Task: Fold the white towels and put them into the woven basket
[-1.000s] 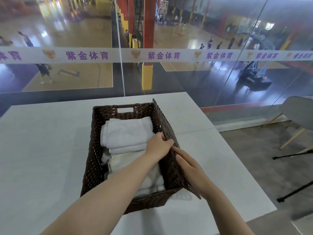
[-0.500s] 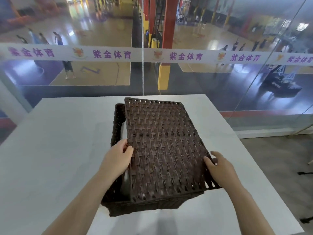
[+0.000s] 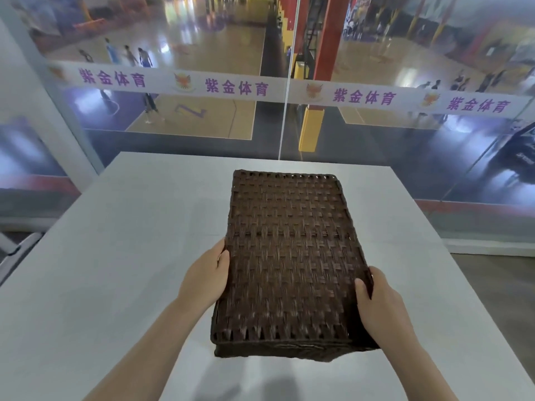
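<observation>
The dark brown woven basket stands in the middle of the white table, and its woven lid lies flat over the whole top. The white towels are hidden inside. My left hand holds the lid's left edge, thumb on top and fingers down the side. My right hand grips the lid's right edge near the front corner, thumb on top.
A glass wall with a white printed strip rises just behind the table's far edge. Bare tabletop lies to the left, right and front of the basket. Grey floor drops away past the table's right edge.
The lid has swung from standing at the basket's right side down over the towels and now lies flat. My hands have shifted to its left and right edges.
</observation>
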`<action>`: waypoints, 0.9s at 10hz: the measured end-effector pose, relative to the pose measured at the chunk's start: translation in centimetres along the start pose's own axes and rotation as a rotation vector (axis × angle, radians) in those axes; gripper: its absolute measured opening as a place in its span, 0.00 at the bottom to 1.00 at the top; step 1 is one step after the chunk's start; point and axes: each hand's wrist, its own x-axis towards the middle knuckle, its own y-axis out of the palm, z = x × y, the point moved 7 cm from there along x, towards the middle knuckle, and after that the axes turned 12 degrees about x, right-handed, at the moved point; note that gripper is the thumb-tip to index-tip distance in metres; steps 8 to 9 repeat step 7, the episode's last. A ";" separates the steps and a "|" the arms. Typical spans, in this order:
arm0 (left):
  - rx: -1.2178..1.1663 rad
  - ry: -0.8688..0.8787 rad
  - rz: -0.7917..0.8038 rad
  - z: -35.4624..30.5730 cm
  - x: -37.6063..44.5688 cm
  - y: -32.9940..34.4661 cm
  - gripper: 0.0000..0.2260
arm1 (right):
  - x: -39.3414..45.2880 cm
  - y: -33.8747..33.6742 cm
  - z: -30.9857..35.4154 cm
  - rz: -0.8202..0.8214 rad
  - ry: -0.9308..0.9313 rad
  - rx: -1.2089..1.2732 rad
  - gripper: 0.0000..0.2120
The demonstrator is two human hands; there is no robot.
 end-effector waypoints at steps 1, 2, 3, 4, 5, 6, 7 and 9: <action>0.051 0.026 -0.014 -0.3 0.7 0.0 0.20 | -0.5 -0.1 -0.1 -0.015 -0.024 -0.010 0.18; 0.079 0.026 -0.025 -0.1 0.9 0.1 0.20 | -0.4 0.1 0.1 -0.013 -0.024 -0.003 0.18; 0.092 0.028 -0.039 0.3 1.2 0.4 0.20 | -0.3 0.1 0.1 -0.015 -0.027 0.014 0.17; 0.151 0.054 -0.049 0.4 1.6 0.5 0.19 | -0.3 0.1 0.1 -0.007 -0.018 0.033 0.17; 0.310 0.012 -0.066 0.1 1.5 0.3 0.21 | -0.2 0.4 -0.2 0.020 -0.004 0.048 0.18; 0.365 0.128 -0.173 -2.4 0.8 -0.5 0.24 | -0.1 0.2 -0.4 0.038 0.022 0.040 0.21; 0.400 0.256 -0.148 -4.5 0.4 0.9 0.23 | 0.6 -0.3 0.4 0.019 -0.002 0.013 0.27; 0.400 0.256 -0.148 -4.5 0.4 0.9 0.23 | 0.6 -0.3 0.4 0.019 -0.002 0.013 0.27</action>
